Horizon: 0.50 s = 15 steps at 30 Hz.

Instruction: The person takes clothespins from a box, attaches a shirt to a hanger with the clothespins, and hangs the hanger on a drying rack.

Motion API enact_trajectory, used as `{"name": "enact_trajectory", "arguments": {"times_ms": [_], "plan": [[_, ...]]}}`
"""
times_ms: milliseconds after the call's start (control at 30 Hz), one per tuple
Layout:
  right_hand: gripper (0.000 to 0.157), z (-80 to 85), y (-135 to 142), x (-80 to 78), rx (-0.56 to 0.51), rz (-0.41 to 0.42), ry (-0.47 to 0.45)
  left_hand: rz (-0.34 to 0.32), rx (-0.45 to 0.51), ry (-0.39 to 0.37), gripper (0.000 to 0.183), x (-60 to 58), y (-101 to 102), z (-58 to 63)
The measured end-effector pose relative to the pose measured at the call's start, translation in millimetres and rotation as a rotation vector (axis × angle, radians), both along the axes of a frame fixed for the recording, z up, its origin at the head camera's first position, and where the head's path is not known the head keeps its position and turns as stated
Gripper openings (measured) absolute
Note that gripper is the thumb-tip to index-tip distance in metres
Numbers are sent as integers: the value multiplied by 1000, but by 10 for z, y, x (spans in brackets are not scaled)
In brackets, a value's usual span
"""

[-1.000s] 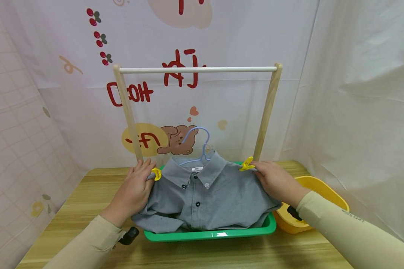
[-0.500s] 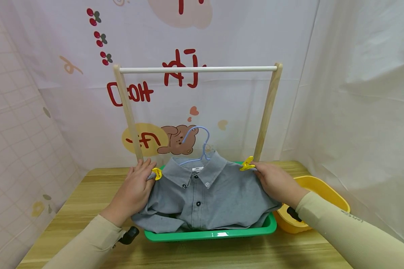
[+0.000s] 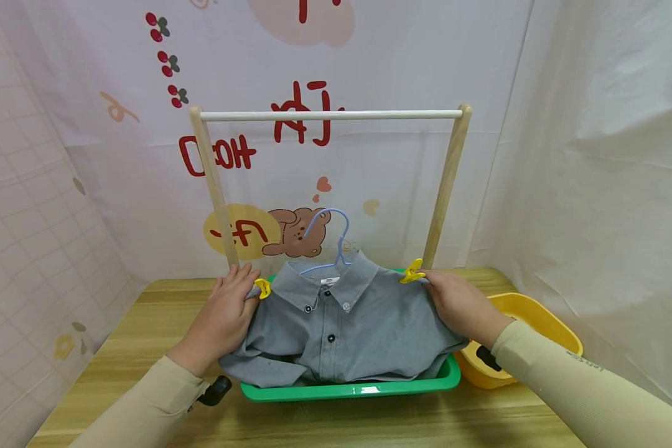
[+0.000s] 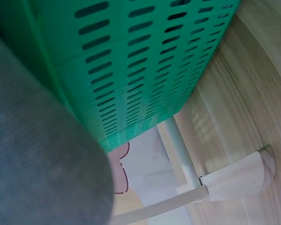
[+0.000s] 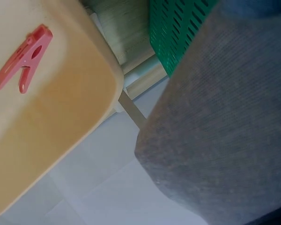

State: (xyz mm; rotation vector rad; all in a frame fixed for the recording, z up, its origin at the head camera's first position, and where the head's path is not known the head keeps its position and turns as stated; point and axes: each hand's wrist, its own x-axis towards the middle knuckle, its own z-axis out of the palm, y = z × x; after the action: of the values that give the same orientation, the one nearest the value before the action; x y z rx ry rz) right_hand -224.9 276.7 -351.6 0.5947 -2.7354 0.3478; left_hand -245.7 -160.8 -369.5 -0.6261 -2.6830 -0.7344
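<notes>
A grey button-up shirt (image 3: 369, 330) lies over a green basket (image 3: 347, 392), with a blue hanger (image 3: 343, 242) inside it and the hook rising from the collar. One yellow clothespin (image 3: 263, 289) clips the left shoulder, another yellow clothespin (image 3: 412, 272) the right. My left hand (image 3: 224, 314) holds the left shoulder end, just outside its clothespin. At the opposite shoulder end, my right hand (image 3: 463, 305) grips the cloth, fingertips close to the clothespin there. Grey shirt cloth (image 4: 42, 145) fills much of the left wrist view, and the right wrist view also shows shirt cloth (image 5: 220, 117); neither shows fingers.
Behind the basket stands a wooden rack with a white crossbar (image 3: 330, 116). A yellow bin (image 3: 537, 311) sits right of the basket, partly behind the right forearm; a pink clothespin (image 5: 25, 58) lies inside it. All stand on a wood-grain table (image 3: 157, 323) before a printed curtain.
Both hands keep their hold on the shirt's shoulders, and the shirt stays in place over the basket. The head view has shifted only very slightly.
</notes>
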Motion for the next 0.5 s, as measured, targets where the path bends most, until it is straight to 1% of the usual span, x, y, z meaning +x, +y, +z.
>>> {"name": "enact_trajectory", "arguments": {"times_ms": [167, 367, 500], "plan": [[29, -2, -9, -6, -18, 3, -9, 3, -3, -1, 50, -4, 2, 3], [30, 8, -18, -6, -32, -9, -48, -1, -4, 0, 50, 1, 7, 8], [29, 8, -19, -13, -46, 6, -52, 0, -6, 12, 49, -3, 4, 2]]}}
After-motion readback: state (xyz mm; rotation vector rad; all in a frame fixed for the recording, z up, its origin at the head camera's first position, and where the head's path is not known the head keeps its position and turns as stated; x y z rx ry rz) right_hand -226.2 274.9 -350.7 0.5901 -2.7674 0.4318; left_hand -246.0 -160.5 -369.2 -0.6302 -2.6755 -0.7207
